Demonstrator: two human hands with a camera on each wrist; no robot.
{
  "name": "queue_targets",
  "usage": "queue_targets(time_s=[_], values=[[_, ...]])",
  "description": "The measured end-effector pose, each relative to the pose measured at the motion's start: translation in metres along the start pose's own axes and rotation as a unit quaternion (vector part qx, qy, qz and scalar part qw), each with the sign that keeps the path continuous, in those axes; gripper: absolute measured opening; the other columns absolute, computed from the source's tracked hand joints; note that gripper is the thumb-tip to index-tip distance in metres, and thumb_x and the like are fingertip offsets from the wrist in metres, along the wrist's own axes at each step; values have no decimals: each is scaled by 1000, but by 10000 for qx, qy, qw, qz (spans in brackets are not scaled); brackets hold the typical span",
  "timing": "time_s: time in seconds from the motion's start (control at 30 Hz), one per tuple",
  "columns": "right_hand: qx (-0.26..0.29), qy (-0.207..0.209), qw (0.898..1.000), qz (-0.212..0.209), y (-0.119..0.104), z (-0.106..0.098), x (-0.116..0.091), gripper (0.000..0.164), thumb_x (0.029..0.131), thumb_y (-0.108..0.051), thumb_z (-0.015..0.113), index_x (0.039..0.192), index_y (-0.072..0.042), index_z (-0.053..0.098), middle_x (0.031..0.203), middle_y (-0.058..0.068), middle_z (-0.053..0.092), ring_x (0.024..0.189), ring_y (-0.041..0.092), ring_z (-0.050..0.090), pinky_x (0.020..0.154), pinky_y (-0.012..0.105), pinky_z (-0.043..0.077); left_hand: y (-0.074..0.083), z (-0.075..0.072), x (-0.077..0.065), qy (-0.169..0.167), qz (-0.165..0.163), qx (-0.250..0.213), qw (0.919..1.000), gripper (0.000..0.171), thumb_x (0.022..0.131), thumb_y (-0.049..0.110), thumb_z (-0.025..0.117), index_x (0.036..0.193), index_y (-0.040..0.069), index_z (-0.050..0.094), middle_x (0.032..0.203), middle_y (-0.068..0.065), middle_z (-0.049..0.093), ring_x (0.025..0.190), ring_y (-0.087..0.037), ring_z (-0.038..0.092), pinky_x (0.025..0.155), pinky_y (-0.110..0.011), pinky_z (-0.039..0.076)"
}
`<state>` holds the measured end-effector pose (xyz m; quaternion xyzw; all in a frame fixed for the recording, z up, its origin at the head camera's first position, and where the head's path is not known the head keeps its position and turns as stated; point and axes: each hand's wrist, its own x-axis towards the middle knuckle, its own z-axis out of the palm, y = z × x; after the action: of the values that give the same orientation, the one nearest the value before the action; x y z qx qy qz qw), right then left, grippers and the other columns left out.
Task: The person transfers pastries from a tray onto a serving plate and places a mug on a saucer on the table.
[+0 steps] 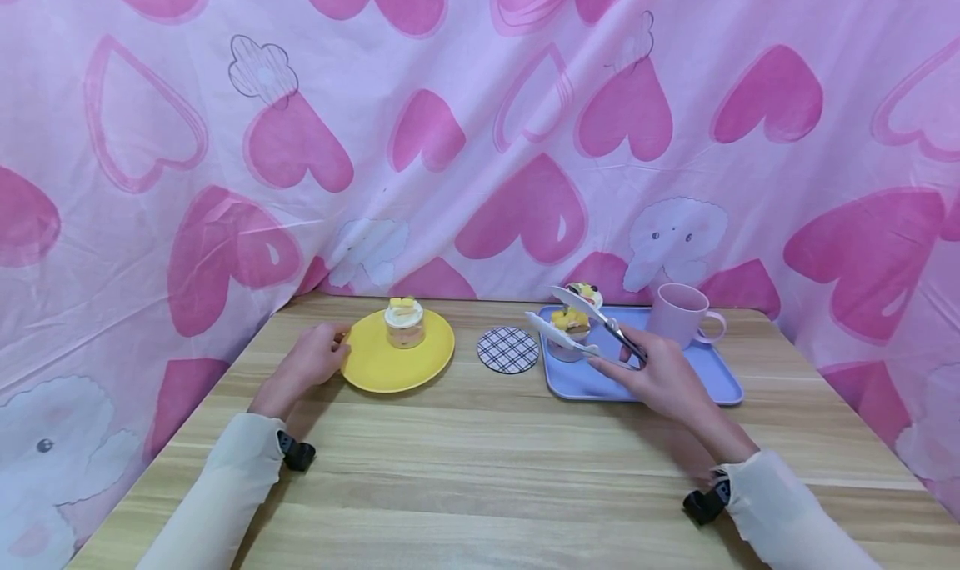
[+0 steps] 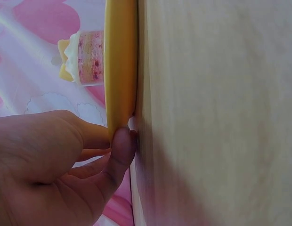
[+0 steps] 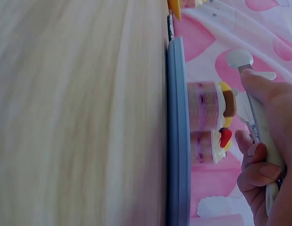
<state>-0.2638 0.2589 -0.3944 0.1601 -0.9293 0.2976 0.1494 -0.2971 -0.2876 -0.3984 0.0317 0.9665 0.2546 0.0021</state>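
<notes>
At the left, my left hand [image 1: 309, 360] pinches the near-left rim of a yellow plate [image 1: 375, 374]; the left wrist view has the thumb at the rim's underside. On that plate stands a clear dessert cup [image 1: 405, 330] topped with white cream and yellow pieces. My right hand [image 1: 663, 377] grips a pair of serving tongs [image 1: 553, 330], their arms spread apart. The tongs reach over the left end of a blue tray [image 1: 705, 378], around or just above the front dessert cup [image 1: 564, 352]. Behind it is another dessert cup [image 3: 202, 147] with a red fruit piece on top.
A pink mug [image 1: 677, 316] stands on the tray's right half, behind my right hand. Between plate and tray lies a round checked coaster [image 1: 507, 350]. A pink heart-patterned curtain [image 1: 420, 45] hangs along the back and sides of the wooden table [image 1: 480, 487].
</notes>
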Motion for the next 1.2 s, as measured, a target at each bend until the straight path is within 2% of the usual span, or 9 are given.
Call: queue_targets(time_s=[0.23,0.43,0.67,0.9,1.2], values=[[-157,-1,9997,174,8,-7,-3,73,90,-61,82,140,-11,68,85,1,60,68,18,53,51,25,43,-1,0,2,-74,-40,-29,10000,53,107,6,59,155,-13,47,147,-38,59,128,-46,66,106,-55,60],[-189,-78,9995,224,12,-8,-3,74,90,-60,83,143,-10,67,85,2,61,69,18,54,51,25,44,-1,1,2,-87,-79,-3,9999,53,107,6,59,155,-13,46,148,-38,58,128,-45,66,106,-55,60],[-165,-117,9996,179,14,-8,-3,69,90,-59,83,137,-11,69,85,3,61,69,18,54,51,25,44,-1,0,3,-131,-181,-32,9997,54,108,7,59,158,-11,45,150,-37,57,128,-44,65,108,-56,58],[-136,-248,9992,267,16,-9,-2,83,90,-60,83,152,-8,61,86,4,62,68,19,53,51,25,44,-1,-1,2,-129,-166,-44,9998,54,108,7,60,158,-11,45,150,-37,57,126,-43,65,108,-56,58],[-147,-313,9986,395,19,-9,-2,82,89,-62,83,151,-11,63,87,4,61,70,19,54,51,25,43,-1,0,2,-89,-88,-37,9999,53,108,6,60,156,-11,47,148,-36,59,125,-43,65,109,-57,58]])
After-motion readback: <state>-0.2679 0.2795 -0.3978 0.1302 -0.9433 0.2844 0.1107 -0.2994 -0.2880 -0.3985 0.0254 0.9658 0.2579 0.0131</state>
